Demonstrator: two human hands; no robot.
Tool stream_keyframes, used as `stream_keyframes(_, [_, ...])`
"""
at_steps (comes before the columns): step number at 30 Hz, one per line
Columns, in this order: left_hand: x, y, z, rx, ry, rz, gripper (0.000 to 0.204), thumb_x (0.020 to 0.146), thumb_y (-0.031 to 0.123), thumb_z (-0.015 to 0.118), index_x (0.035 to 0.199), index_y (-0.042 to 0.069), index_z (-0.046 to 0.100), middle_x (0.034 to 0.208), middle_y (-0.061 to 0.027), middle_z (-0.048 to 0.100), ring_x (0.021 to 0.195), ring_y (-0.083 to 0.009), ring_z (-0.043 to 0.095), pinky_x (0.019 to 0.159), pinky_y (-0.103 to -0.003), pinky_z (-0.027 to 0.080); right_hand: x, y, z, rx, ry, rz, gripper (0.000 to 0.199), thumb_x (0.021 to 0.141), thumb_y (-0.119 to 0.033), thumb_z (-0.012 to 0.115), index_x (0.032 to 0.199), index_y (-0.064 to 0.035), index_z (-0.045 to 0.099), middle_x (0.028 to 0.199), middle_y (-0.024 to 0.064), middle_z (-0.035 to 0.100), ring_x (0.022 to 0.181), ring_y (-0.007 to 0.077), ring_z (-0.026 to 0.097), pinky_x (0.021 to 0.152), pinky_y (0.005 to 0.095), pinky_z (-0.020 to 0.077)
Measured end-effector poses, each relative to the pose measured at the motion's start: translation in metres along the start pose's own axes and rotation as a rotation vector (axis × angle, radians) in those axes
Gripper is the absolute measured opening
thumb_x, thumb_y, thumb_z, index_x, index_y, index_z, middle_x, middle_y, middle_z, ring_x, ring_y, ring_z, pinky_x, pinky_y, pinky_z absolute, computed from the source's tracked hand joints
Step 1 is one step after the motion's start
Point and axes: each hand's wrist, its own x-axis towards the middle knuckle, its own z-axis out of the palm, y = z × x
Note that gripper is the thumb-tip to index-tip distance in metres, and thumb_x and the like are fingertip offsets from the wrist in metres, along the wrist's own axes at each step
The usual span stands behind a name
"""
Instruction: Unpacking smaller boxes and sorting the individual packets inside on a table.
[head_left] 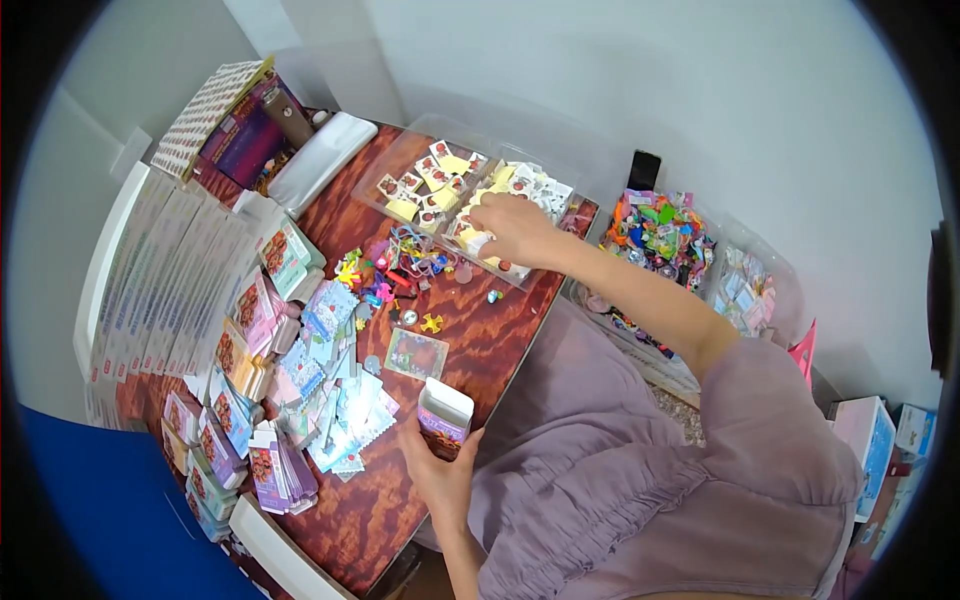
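Observation:
My left hand (440,470) holds a small open purple carton (444,418) upright near the front edge of the reddish wooden table (490,340). My right hand (512,228) reaches forward into a clear plastic tray (560,215) filled with small yellow and white sticker packets, fingers closed on or among them. A second clear tray (425,180) with similar packets lies just left of it. Whether the right hand holds a packet is hidden by the fingers.
Stacks of colourful cards and flat cartons (240,380) cover the table's left side. Small toys and trinkets (400,265) lie in the middle. Clear bins of bright toys (655,235) stand at the right. A single card (417,353) lies by the carton.

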Motion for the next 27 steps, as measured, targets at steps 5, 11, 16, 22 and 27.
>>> stream_keyframes(5, [0.004,-0.001,-0.001,-0.075,-0.031,-0.137,0.078,0.064,0.01,0.089,0.131,-0.001,0.049,0.118,-0.016,0.054,0.11,-0.0331,0.054,0.094,-0.041,0.044,0.005,0.025,-0.001,0.347,-0.076,0.28,0.019,0.076,-0.017,0.075,0.086,-0.0054,0.064,0.074,0.0086,0.063,0.07,0.0249,0.062,0.065,0.0394,0.0471])
stream_keyframes(11, [0.005,-0.004,-0.005,-0.045,-0.031,-0.073,0.079,0.064,0.008,0.089,0.131,-0.001,0.049,0.118,-0.0156,0.053,0.11,-0.0332,0.054,0.093,-0.041,0.044,0.013,0.059,-0.042,0.908,-0.13,0.591,0.013,0.079,-0.014,0.074,0.079,-0.0083,0.062,0.073,0.0001,0.065,0.062,0.0069,0.062,0.048,0.0238,0.043])
stream_keyframes(16, [0.005,-0.002,-0.006,-0.077,-0.037,-0.094,0.079,0.063,0.008,0.09,0.131,0.0,0.049,0.117,-0.0153,0.053,0.11,-0.033,0.054,0.093,-0.041,0.044,0.012,0.088,-0.063,0.905,-0.134,0.636,0.014,0.08,-0.006,0.072,0.088,-0.0051,0.061,0.07,0.0004,0.061,0.058,0.0047,0.058,0.045,0.0202,0.04])
stream_keyframes(22, [0.005,-0.004,-0.006,-0.06,-0.033,-0.069,0.08,0.063,0.008,0.09,0.131,0.0,0.049,0.117,-0.0156,0.052,0.11,-0.0336,0.054,0.093,-0.041,0.044,0.007,0.096,-0.065,0.659,-0.259,0.572,0.007,0.077,-0.005,0.067,0.084,-0.0051,0.064,0.07,0.001,0.063,0.055,0.0091,0.059,0.044,0.0239,0.0441])
stream_keyframes(27, [0.005,-0.005,-0.007,-0.072,-0.047,-0.084,0.081,0.063,0.008,0.089,0.131,-0.001,0.048,0.117,-0.0164,0.052,0.11,-0.0345,0.053,0.093,-0.042,0.044,0.004,0.098,-0.06,0.389,-0.277,0.511,0.007,0.079,-0.011,0.069,0.081,-0.0054,0.066,0.065,0.0001,0.06,0.06,0.0107,0.058,0.052,0.0312,0.0461])
